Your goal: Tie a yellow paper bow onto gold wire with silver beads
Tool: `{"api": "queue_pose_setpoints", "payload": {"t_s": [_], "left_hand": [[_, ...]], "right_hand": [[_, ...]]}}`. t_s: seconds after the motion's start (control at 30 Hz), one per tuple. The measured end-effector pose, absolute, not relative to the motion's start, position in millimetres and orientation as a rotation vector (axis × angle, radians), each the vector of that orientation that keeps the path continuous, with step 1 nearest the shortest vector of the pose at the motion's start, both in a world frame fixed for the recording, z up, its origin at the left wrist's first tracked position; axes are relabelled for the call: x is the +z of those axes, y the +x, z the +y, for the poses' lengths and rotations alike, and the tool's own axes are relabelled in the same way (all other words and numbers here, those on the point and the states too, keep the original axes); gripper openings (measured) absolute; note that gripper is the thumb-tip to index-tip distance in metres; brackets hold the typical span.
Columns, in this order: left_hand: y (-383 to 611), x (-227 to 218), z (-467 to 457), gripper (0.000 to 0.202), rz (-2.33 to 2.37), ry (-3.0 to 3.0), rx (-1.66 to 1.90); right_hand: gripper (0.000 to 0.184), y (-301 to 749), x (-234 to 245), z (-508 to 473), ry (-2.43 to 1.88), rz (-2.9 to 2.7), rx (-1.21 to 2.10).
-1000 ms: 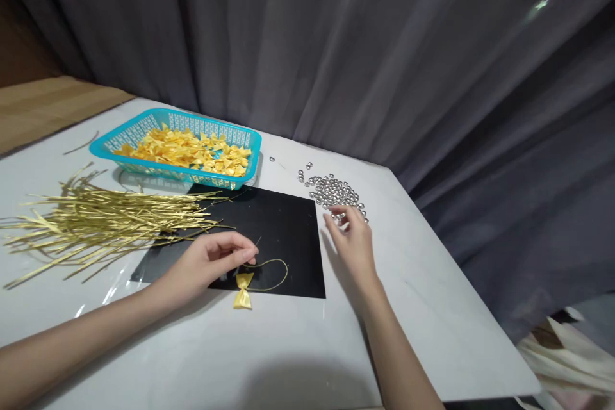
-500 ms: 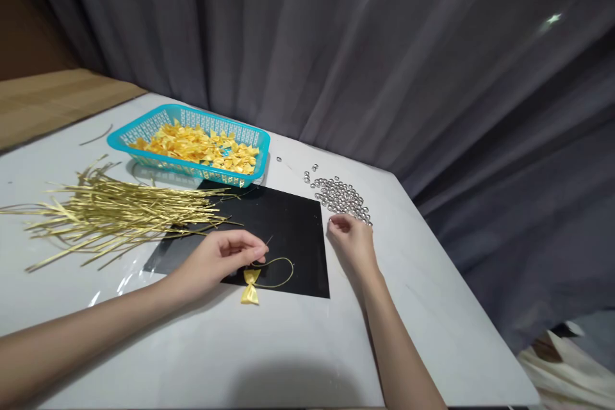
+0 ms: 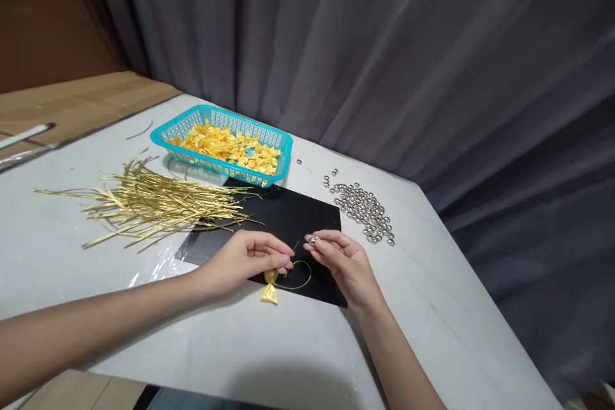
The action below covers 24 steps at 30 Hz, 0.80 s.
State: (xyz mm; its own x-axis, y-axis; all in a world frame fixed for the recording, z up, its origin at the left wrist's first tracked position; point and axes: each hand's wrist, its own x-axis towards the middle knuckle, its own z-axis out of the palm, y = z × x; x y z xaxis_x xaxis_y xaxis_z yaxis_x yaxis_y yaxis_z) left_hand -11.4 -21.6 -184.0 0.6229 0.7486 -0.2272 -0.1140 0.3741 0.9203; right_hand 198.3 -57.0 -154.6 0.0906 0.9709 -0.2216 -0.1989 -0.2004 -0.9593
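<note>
My left hand (image 3: 257,256) is closed, pinching a thin gold cord (image 3: 307,278) whose short end sticks up past the fingertips. The cord loops down to a yellow ribbon bow (image 3: 270,293) that hangs just under those fingers, its upper part partly hidden by them. Between thumb and fingers of my right hand (image 3: 342,259) sits a shiny silver bead (image 3: 314,239), close to the cord's end but apart from it. Both hands are over the front part of a black sheet (image 3: 298,218).
A turquoise basket (image 3: 163,136) of yellow bows stands at the back. Left of the sheet, and partly on it, lies a heap of gold cords (image 3: 168,202). Loose silver beads (image 3: 360,205) spread on the white table (image 3: 446,295) at right. Behind hangs a grey curtain (image 3: 346,45).
My right hand has come from the bead pile toward my left hand, now with a silver bead in its fingers. The left hand still pinches the cord. The view has shifted slightly.
</note>
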Motion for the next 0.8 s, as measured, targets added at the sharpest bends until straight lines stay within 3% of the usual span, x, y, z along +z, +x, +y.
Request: {"api": "queue_pose_setpoints", "payload": {"t_s": [0.8], "left_hand": [[-11.5, -180.6, -22.2, 0.032, 0.687, 1.085, 0.633]], "right_hand": [[0.02, 189.5, -159.9, -67.9, -1.265, -1.098, 1.25]]}}
